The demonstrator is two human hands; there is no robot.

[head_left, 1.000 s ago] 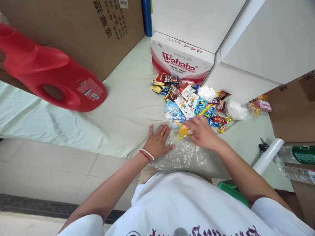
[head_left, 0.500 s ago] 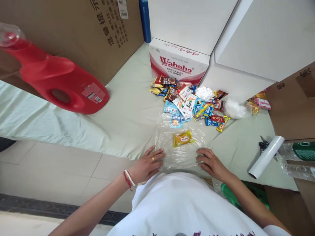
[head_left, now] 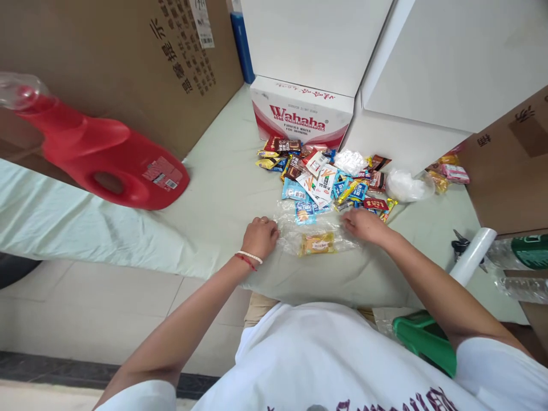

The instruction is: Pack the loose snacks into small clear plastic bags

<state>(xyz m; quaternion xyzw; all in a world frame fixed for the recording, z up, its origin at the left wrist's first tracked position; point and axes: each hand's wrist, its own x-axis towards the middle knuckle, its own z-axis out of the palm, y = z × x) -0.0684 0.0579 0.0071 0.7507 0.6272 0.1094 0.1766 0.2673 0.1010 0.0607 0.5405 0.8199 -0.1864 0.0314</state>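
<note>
A yellow wrapped snack (head_left: pixel 317 244) lies near the middle of a crumpled sheet of clear plastic film (head_left: pixel 287 228). My left hand (head_left: pixel 260 237) has its fingers curled at the film's left edge, pinching it. At the right edge my right hand (head_left: pixel 363 224) pinches the film too, close to the snack pile; its fingertips are partly hidden. The film's near part is folded up by the snack. Just beyond lies a heap of small packaged snacks (head_left: pixel 325 181), with a few blue packets (head_left: pixel 305 212) against the film's far edge.
A red jug (head_left: pixel 115 162) lies at left before a brown carton (head_left: pixel 128 74). A Wahaba-style water box (head_left: pixel 302 114) and white boxes stand behind the snacks. At right are a bunched clear plastic bag (head_left: pixel 409 185), a white roll (head_left: pixel 475 254), scissors (head_left: pixel 460 242) and plastic bottles (head_left: pixel 522 254).
Both hands have moved away from my body, from the film's near corners toward its far side. The film's near part has been folded forward, and the fingers have closed.
</note>
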